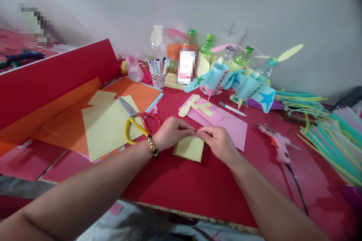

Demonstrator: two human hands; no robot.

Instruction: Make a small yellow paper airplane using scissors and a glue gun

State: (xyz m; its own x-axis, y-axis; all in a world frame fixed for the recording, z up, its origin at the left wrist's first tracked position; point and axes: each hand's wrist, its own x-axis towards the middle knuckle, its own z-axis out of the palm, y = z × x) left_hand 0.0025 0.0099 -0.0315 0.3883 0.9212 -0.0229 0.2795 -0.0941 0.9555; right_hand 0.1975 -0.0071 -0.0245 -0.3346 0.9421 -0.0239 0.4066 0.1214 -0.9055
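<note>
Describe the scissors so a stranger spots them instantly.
On the red table, find the large pale-yellow sheet. The scissors lie partly over it, beside the left hand; unlike nearby papers, they have one red and one yellow handle loop.

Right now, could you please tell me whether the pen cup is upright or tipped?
Upright: the cup stands mouth up, with pens rising from it.

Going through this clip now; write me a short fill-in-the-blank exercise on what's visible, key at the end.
1. The left hand and right hand come together at the far edge of a small paper, coloured pale ____.
2. A beaded bracelet circles the ____ wrist.
3. The scissors have one yellow handle loop and one ____ loop.
4. The glue gun has a ____ body.

Missing words: yellow; left; red; pink.
</note>
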